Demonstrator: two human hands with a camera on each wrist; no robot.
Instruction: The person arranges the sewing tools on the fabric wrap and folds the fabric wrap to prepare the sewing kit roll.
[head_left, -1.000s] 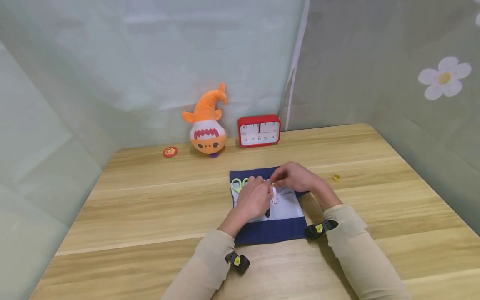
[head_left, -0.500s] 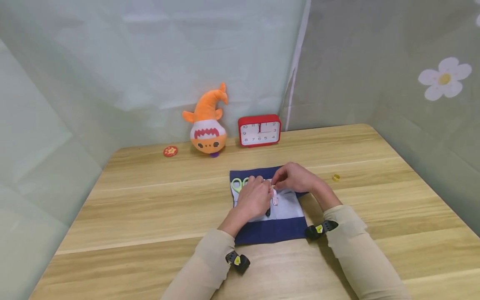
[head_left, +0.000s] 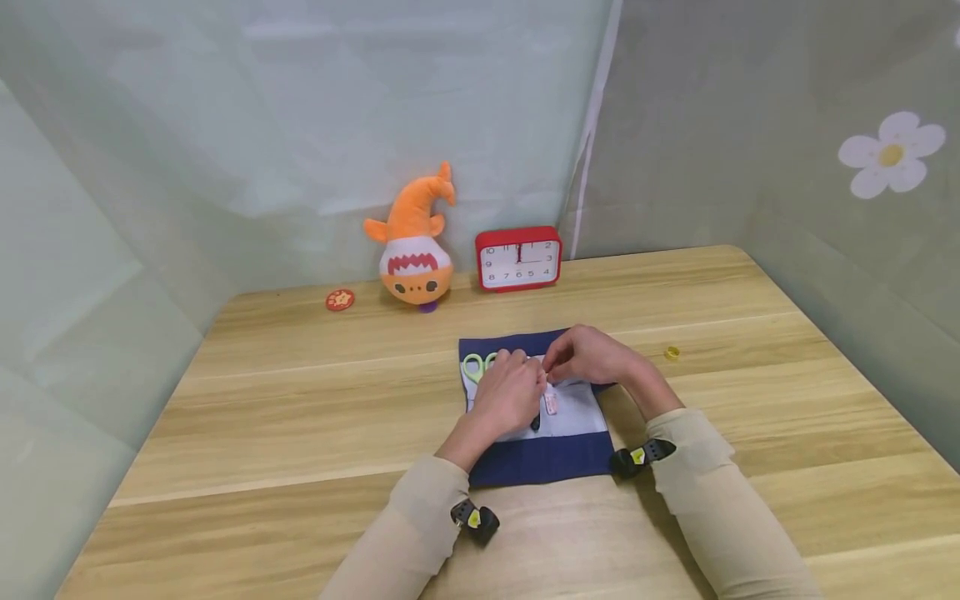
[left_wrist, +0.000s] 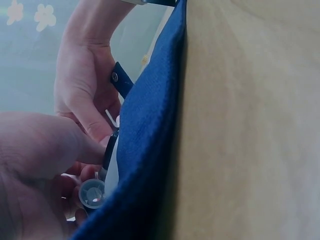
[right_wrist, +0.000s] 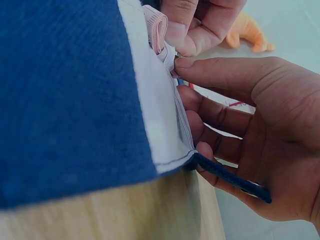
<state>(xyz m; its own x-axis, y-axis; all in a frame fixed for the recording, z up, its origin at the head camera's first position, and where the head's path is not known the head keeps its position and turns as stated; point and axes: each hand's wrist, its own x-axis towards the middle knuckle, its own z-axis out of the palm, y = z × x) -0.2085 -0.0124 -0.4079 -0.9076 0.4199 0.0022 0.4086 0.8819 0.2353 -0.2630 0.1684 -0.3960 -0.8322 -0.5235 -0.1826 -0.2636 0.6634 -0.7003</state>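
Note:
A navy fabric tool roll [head_left: 540, 461] with pale inner pockets lies spread on the table. Over its middle, my left hand [head_left: 510, 396] pinches at a folded white and pink tape with fine cross lines [right_wrist: 159, 30], which resembles a soft measuring tape. The thumb and forefinger of my right hand [head_left: 592, 358] pinch that tape too, right beside the left fingertips. Its loose pinkish end [head_left: 551, 403] hangs over the pale pocket. Green-handled scissors [head_left: 474, 369] sit left of my left hand. Beneath that hand shows a black tip [head_left: 536, 422]; a clear round end [left_wrist: 92, 193] appears by the left fingers.
An orange plush shark [head_left: 416, 242] and a red clock [head_left: 518, 260] stand at the back. A round red disc [head_left: 340, 300] lies at back left, a small yellow ring [head_left: 672, 353] at right. A snap strap [left_wrist: 120, 80] sticks out from the roll.
My right fingertips have shifted slightly at the tape, and its hanging end now shows a more pinkish face. My left hand stays in nearly the same place.

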